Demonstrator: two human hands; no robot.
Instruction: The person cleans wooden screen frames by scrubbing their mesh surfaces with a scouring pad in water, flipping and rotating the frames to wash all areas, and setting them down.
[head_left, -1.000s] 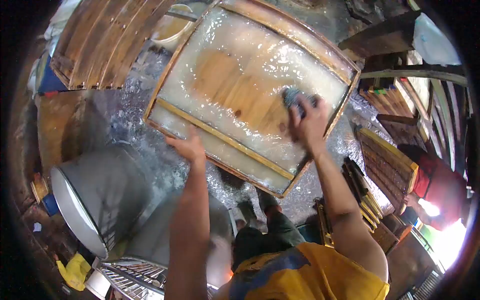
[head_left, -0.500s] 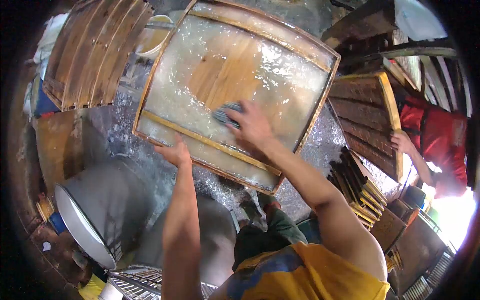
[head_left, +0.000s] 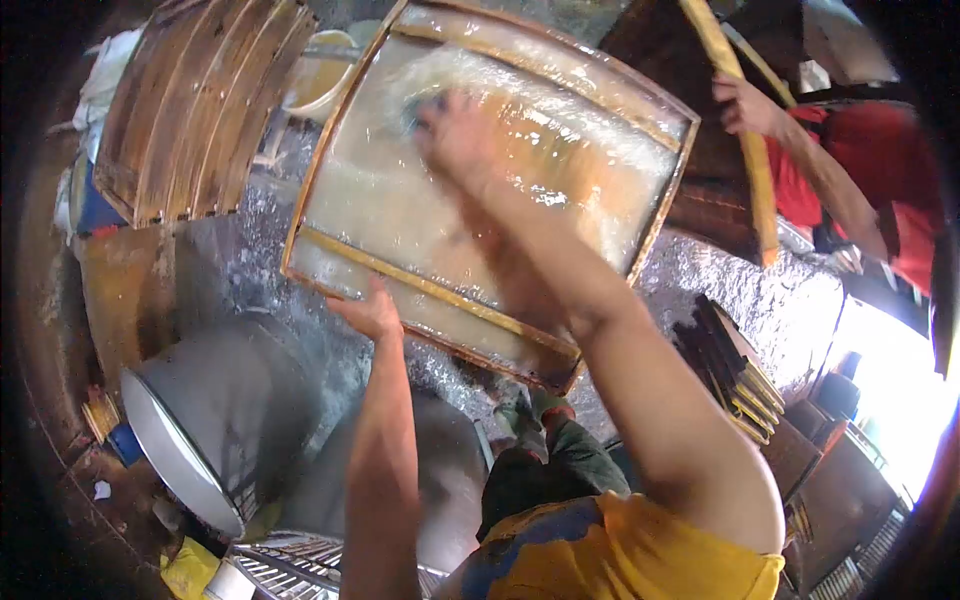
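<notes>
A shallow wooden tray [head_left: 340, 118] with a raised rim and two crosswise slats lies tilted in front of me. Cloudy, foamy water covers much of its wooden bottom. My right hand [head_left: 458, 138], blurred by motion, presses a dark scrubbing pad [head_left: 424, 112] against the tray's upper left part; the fingers partly hide the pad. At the near left edge, my left hand [head_left: 372, 312] grips the rim, its thumb on top and the other fingers mostly hidden below.
Another person's hand [head_left: 748, 105] holds a wooden frame [head_left: 738, 130] at the right. A slatted wooden panel [head_left: 190, 110] stands at the left. Large metal pots [head_left: 215, 400] are below left. Stacked boards [head_left: 735, 375] lie right of my legs. The floor [head_left: 260, 240] is wet.
My right hand has swept the pad from the tray's lower middle to its upper left. My left hand stays on the rim. The other person's frame has moved up and turned.
</notes>
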